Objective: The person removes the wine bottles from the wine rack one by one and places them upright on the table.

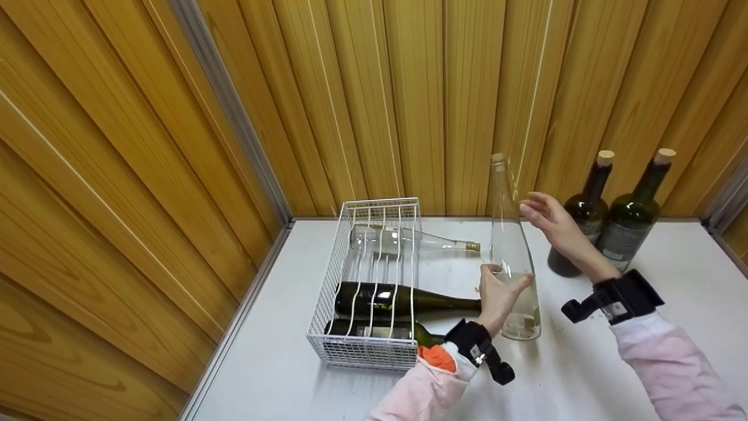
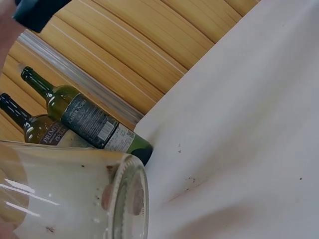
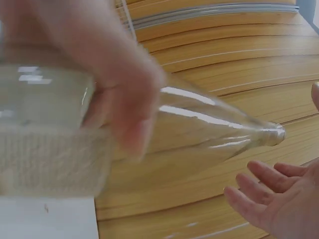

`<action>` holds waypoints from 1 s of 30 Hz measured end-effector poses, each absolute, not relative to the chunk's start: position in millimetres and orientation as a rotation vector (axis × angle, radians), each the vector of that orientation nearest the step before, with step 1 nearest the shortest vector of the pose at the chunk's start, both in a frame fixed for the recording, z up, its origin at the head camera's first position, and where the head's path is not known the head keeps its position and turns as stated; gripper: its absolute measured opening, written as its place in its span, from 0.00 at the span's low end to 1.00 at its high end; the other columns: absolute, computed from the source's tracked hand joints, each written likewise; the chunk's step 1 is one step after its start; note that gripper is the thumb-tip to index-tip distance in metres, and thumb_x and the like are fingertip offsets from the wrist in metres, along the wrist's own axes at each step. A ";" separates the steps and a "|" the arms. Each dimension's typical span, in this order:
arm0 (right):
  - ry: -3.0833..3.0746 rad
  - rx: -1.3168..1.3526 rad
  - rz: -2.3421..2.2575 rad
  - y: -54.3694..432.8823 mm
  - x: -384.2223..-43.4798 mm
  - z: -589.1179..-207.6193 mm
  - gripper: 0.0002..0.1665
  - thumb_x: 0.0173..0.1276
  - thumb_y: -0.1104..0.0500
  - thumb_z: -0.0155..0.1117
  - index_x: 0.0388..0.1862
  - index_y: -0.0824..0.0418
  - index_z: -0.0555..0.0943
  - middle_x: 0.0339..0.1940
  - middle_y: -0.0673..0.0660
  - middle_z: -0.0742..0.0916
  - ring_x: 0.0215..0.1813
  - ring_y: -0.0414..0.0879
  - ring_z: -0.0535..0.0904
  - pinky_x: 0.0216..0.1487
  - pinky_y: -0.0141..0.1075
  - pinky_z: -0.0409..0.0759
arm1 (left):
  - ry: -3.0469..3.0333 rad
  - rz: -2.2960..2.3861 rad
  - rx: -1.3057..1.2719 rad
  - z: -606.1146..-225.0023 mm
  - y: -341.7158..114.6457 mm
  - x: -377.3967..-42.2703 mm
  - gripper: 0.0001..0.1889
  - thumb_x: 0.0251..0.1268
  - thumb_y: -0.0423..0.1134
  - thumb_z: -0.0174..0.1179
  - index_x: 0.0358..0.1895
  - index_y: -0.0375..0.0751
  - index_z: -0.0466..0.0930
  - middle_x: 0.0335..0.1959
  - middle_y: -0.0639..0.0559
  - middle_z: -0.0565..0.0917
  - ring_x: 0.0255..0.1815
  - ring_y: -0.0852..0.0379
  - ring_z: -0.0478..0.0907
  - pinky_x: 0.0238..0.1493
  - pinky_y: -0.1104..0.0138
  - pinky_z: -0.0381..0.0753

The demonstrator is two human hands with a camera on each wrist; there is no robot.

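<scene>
My left hand point(image 1: 498, 297) grips a tall clear glass bottle point(image 1: 507, 240) round its lower body, thumb on the near side. The bottle stands nearly upright with a pale label low down; its round base point(image 2: 130, 199) shows close up in the left wrist view. Beside the upper part of the bottle, my right hand point(image 1: 558, 231) is raised with its fingers spread loosely and nothing in it. From the right wrist view, the bottle's mouth point(image 3: 276, 134) lies just past the right hand's fingertips point(image 3: 256, 169), and the left hand is blurred.
Left of the bottle, a white wire rack point(image 1: 368, 351) holds a clear bottle point(image 1: 432, 241) and two dark green bottles lying down, necks pointing right. Two corked dark bottles point(image 1: 628, 225) stand at the back right. Wood-patterned panels point(image 1: 409, 117) wall the white table.
</scene>
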State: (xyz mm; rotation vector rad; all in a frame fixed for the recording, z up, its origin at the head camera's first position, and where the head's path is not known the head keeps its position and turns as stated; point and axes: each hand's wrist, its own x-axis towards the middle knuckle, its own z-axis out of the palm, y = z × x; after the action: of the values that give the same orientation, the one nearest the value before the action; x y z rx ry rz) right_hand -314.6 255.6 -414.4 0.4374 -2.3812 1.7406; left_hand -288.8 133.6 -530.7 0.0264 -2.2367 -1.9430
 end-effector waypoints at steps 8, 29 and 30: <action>-2.347 0.338 1.938 246.3 -334.1 -397.7 0.42 0.69 0.43 0.46 0.66 0.74 0.49 0.62 0.72 0.63 0.62 0.62 0.57 0.57 0.52 0.60 | -2.256 -1.973 0.039 -532.6 134.5 -282.4 0.28 0.31 0.48 0.72 0.37 0.46 0.65 0.32 0.58 0.71 0.35 0.61 0.70 0.37 0.67 0.70; -2.162 0.196 1.969 228.6 -352.8 -396.9 0.12 0.68 0.59 0.52 0.30 0.68 0.69 0.17 0.50 0.77 0.20 0.39 0.74 0.24 0.30 0.73 | -2.285 -1.889 -0.147 -539.8 137.6 -274.0 0.34 0.30 0.54 0.74 0.42 0.48 0.65 0.37 0.60 0.69 0.39 0.63 0.68 0.40 0.68 0.69; -2.163 0.196 1.917 227.3 -351.6 -396.2 0.12 0.68 0.61 0.51 0.29 0.69 0.69 0.17 0.51 0.77 0.19 0.39 0.73 0.23 0.29 0.72 | -2.287 -1.892 -0.142 -539.7 138.0 -273.7 0.34 0.30 0.54 0.74 0.42 0.48 0.65 0.38 0.60 0.69 0.40 0.62 0.68 0.41 0.68 0.69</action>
State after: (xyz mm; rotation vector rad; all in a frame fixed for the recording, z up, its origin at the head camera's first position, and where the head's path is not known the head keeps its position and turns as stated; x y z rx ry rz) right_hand -351.6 227.3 -396.2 0.1963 -2.1629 1.9172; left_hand -273.7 138.0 -539.7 -0.1416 -2.2870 -1.8920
